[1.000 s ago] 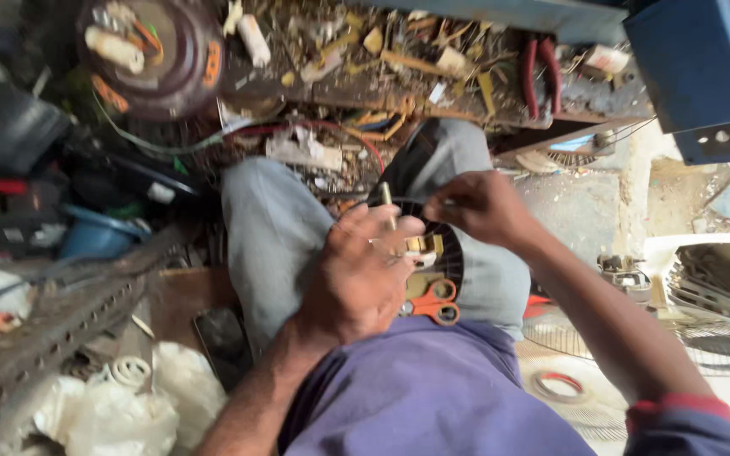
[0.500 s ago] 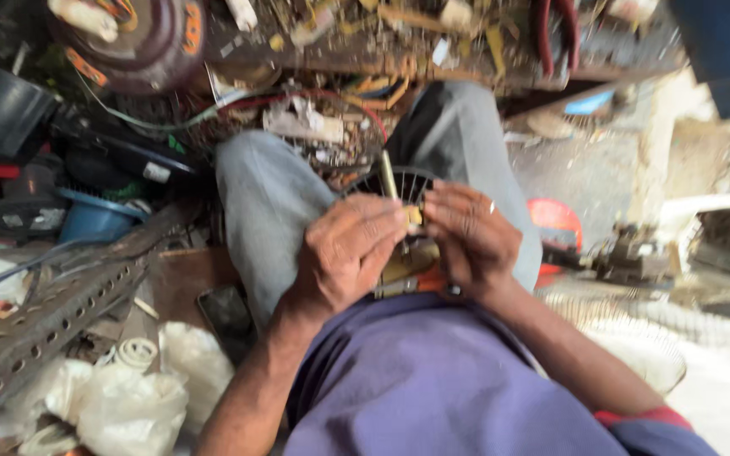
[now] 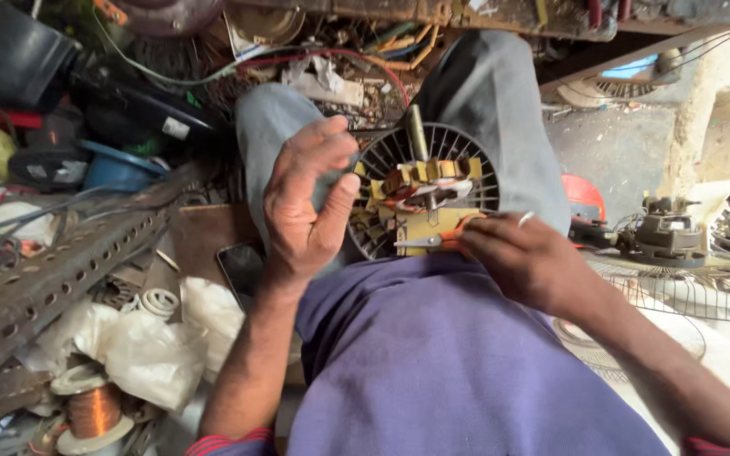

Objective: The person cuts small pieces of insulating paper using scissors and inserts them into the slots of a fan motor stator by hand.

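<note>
Head view, looking down at a seated person's lap: fan motor (image 3: 422, 198) rests on the thighs between both hands, a black ribbed plastic guard ring around a yellowish stator block with copper-coloured winding segments on top. A metal shaft (image 3: 417, 133) sticks up out of the motor, its long axis pointing away from the body toward the far clutter. Left hand (image 3: 307, 201) sits just left of the motor, palm side facing it, fingers spread and curled loosely, holding nothing that I can see; fingertips are close to the guard rim, contact can't be told. Right hand (image 3: 527, 260) is at the near right edge of the motor, closed around orange-handled pliers (image 3: 434, 241). The pliers' long axis runs roughly right to left, with the metal nose pointing left across the near side of the stator block, touching or just above it. The right hand with the tool is nearer the windings; the left is nearer the guard's left rim. Motor lies left and slightly far from the right hand, right of the left hand. Purple shirt (image 3: 433, 363) fills the near middle, grey trousers (image 3: 500, 110) run under the motor. Around: perforated rusty metal angle bar (image 3: 52, 270) at left, white crumpled plastic bags (image 3: 145, 346) near left, spool of copper wire (image 3: 93, 412) at the near left corner, blue bowl (image 3: 116, 167) far left, dark phone (image 3: 242, 266) beside the left wrist, wire fan grille (image 3: 678, 291) and a second bare motor (image 3: 665, 232) on the right, tangled wires and scrap along the far edge.
</note>
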